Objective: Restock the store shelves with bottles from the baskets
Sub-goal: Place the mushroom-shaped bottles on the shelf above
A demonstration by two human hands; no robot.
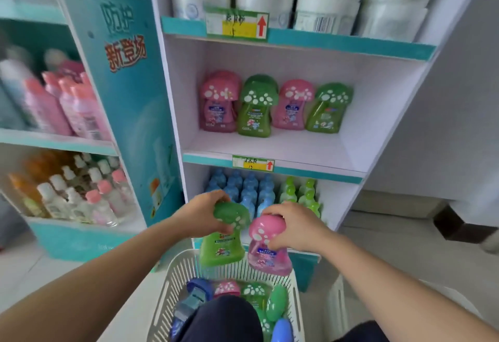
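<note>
Above the white basket (pixel 172 274), the left hand (pixel 201 216) grips a green bottle (pixel 225 236) and the right hand (pixel 294 227) a pink bottle (pixel 267 244), both by their caps, likely bound for matching rows on the middle shelf (pixel 310 150).

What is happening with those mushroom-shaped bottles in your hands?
A person is filling a store shelf. The left hand grips a green plastic bottle with a spotted mushroom-shaped cap by its cap, and the right hand grips a pink plastic bottle with the same kind of cap. Both bottles hang above a white slotted plastic basket that holds more bottles. On the white middle shelf, pink and green mushroom bottles already stand in a row, with bare space to their right.
</note>
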